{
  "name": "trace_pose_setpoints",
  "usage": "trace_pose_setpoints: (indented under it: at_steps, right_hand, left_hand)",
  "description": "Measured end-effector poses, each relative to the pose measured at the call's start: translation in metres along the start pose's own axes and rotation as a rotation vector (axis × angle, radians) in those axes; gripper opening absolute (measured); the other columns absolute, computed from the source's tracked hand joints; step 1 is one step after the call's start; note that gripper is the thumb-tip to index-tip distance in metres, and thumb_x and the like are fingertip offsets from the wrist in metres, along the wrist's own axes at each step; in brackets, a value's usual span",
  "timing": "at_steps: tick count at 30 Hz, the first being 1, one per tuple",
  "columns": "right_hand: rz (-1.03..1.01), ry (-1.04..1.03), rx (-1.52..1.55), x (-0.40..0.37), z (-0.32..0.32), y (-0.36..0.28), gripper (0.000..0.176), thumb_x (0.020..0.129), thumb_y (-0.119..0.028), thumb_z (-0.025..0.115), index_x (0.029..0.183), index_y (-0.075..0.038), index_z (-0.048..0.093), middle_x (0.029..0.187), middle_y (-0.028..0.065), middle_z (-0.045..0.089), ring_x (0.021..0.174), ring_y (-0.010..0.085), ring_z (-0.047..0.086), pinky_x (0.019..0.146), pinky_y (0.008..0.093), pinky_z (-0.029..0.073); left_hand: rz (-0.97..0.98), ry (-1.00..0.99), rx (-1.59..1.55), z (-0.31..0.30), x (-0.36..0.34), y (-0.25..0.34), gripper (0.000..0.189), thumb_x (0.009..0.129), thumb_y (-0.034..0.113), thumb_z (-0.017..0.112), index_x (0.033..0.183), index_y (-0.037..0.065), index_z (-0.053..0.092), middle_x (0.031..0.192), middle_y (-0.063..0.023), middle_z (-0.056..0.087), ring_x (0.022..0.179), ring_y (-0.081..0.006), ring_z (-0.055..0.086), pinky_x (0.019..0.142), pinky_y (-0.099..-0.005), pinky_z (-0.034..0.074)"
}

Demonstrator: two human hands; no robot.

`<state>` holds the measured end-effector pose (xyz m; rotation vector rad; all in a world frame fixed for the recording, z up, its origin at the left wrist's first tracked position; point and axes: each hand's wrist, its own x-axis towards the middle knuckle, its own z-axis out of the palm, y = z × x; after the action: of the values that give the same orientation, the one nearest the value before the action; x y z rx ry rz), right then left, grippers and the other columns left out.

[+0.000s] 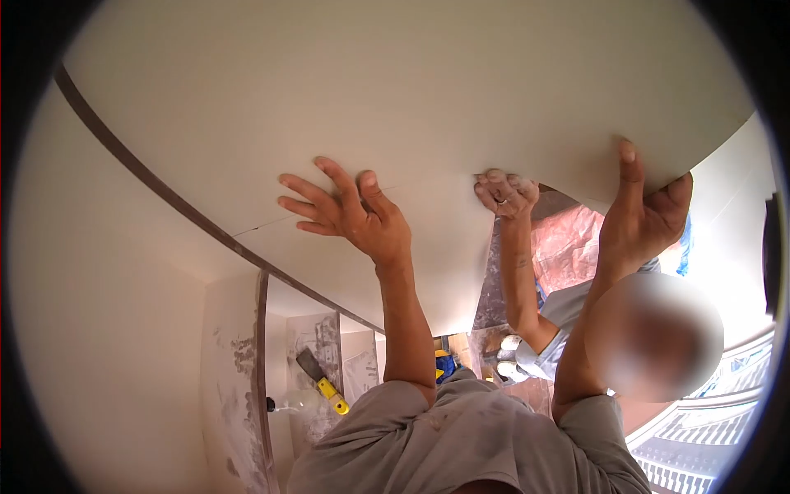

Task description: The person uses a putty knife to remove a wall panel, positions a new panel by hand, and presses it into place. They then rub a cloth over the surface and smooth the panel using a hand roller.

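Observation:
A large off-white board (pixel 461 90) spans the upper part of the view. My left hand (pixel 354 210) lies on a pale panel surface with fingers spread, across a thin seam. At the board's right edge, my right hand (pixel 650 210) grips it, thumb on the near face and the other fingers bent round the rim, partly hidden. Between my hands, a co-worker's hand (pixel 506 193) presses at the board's lower corner with curled fingers.
The co-worker (pixel 568 313) stands close on my right. A dark strip (pixel 156 185) curves along the left. Below it, a yellow-handled scraper (pixel 325 383) shows near smeared pale panels (pixel 234 354). Reddish sheeting (pixel 568 239) lies beyond the co-worker's arm, and a railing (pixel 691 436) is at lower right.

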<state>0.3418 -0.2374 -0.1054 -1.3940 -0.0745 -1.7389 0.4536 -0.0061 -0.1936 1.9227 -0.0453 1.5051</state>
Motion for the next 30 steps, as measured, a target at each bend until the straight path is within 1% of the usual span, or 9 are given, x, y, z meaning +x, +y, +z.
trace_pose_setpoints:
  at_steps: [2,5,8,9,12,18,21,25,30]
  right_hand:
    - [-0.006,-0.015,-0.052,0.004,-0.002,0.003,0.021,0.084,-0.003,0.079,0.099,0.0,0.065,0.094,0.0032,0.07,0.084,0.007,0.063,0.08,0.0207,0.049]
    - [0.027,0.001,0.031,0.002,0.004,0.0,0.02,0.084,-0.002,0.079,0.098,0.0,0.065,0.094,0.0031,0.07,0.082,0.0069,0.063,0.079,0.0203,0.049]
    - [0.033,0.022,0.039,0.005,0.005,0.0,0.02,0.084,-0.001,0.078,0.099,0.001,0.064,0.094,0.0037,0.071,0.083,0.0076,0.064,0.079,0.0206,0.05]
    - [0.042,0.01,0.009,0.002,0.002,-0.001,0.02,0.085,0.0,0.078,0.1,0.001,0.064,0.095,0.004,0.071,0.083,0.008,0.064,0.079,0.0208,0.05]
    - [-0.002,0.008,0.149,0.0,0.001,-0.001,0.022,0.085,0.001,0.078,0.102,0.002,0.064,0.096,0.0048,0.071,0.085,0.0091,0.065,0.079,0.0215,0.051]
    - [-0.002,0.016,0.14,-0.006,0.003,-0.001,0.024,0.086,0.001,0.076,0.105,0.003,0.063,0.096,0.0048,0.071,0.085,0.0095,0.065,0.081,0.0216,0.051]
    - [0.065,0.0,0.159,-0.005,0.004,-0.008,0.019,0.087,-0.002,0.076,0.102,0.0,0.065,0.097,0.0047,0.071,0.087,0.0086,0.065,0.081,0.0224,0.051]
    - [0.054,-0.017,0.119,-0.004,-0.001,-0.005,0.02,0.087,-0.003,0.076,0.103,0.001,0.064,0.097,0.0039,0.07,0.087,0.0081,0.063,0.081,0.0223,0.05]
    - [0.041,-0.05,0.084,-0.002,-0.003,0.009,0.022,0.088,-0.004,0.076,0.105,0.001,0.063,0.098,0.0029,0.069,0.088,0.0074,0.062,0.082,0.0222,0.049]
  left_hand:
    - [0.005,-0.006,0.015,-0.003,0.0,-0.001,0.055,0.105,0.044,0.042,0.155,0.021,0.037,0.166,-0.0203,0.004,0.151,-0.0449,-0.011,0.11,-0.0696,-0.01]
    - [0.131,-0.2,0.093,-0.032,0.009,-0.023,0.069,0.099,0.053,0.051,0.157,0.022,0.03,0.166,-0.0208,0.001,0.151,-0.0454,-0.011,0.111,-0.0709,-0.006]
    - [-0.056,-0.057,0.015,-0.043,0.018,-0.038,0.091,0.089,0.064,0.061,0.16,0.023,0.021,0.165,-0.0216,-0.004,0.15,-0.0459,-0.011,0.111,-0.0722,-0.002]
    - [-0.146,-0.097,0.002,-0.043,0.015,-0.037,0.106,0.081,0.07,0.067,0.16,0.024,0.015,0.165,-0.0219,-0.009,0.15,-0.0462,-0.012,0.11,-0.0732,0.001]
    - [-0.151,-0.074,0.011,-0.04,0.012,-0.04,0.101,0.083,0.067,0.066,0.16,0.023,0.016,0.166,-0.0202,-0.004,0.151,-0.0438,-0.008,0.112,-0.0711,0.0]
    - [-0.141,-0.066,0.014,-0.037,0.01,-0.044,0.097,0.086,0.065,0.063,0.16,0.023,0.017,0.166,-0.0209,-0.003,0.151,-0.044,-0.008,0.111,-0.0721,-0.001]
    - [-0.133,-0.044,-0.035,-0.028,0.006,-0.038,0.101,0.083,0.074,0.06,0.16,0.023,0.019,0.164,-0.025,-0.007,0.148,-0.0504,-0.012,0.107,-0.0763,-0.001]
    - [-0.012,-0.155,0.042,-0.009,-0.014,0.016,0.115,0.073,0.079,0.066,0.16,0.021,0.018,0.161,-0.0299,-0.013,0.145,-0.0569,-0.015,0.103,-0.0805,0.0]
    - [-0.071,-0.117,0.056,-0.002,-0.014,0.028,0.117,0.07,0.077,0.071,0.16,0.021,0.021,0.161,-0.0292,-0.014,0.145,-0.0557,-0.017,0.102,-0.0815,0.001]
